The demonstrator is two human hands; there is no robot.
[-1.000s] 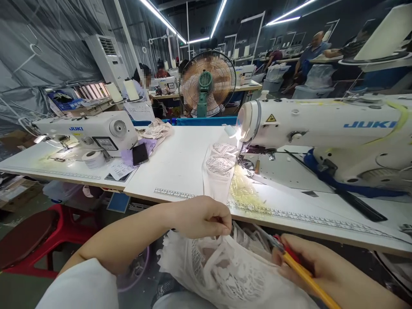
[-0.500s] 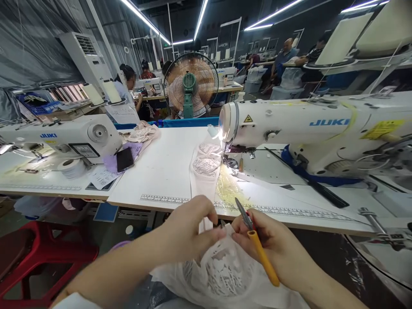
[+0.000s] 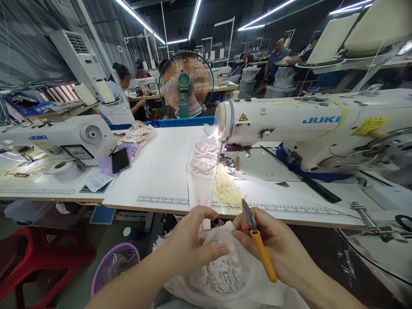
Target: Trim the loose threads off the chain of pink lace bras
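Here, the left hand [image 3: 188, 245] arches, grip apart; the right hand [image 3: 277, 240] clamps scissors [image 3: 263, 254] and seemingly the garment [image 3: 228, 277].

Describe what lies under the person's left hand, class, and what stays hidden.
Pale fabric with a lace pattern lies under the left hand, showing beside it and spreading toward the right hand. The part beneath the palm is covered, so any folds there cannot be seen.

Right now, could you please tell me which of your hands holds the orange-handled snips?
The right hand holds the snips; the left hand, open, shows no tool.
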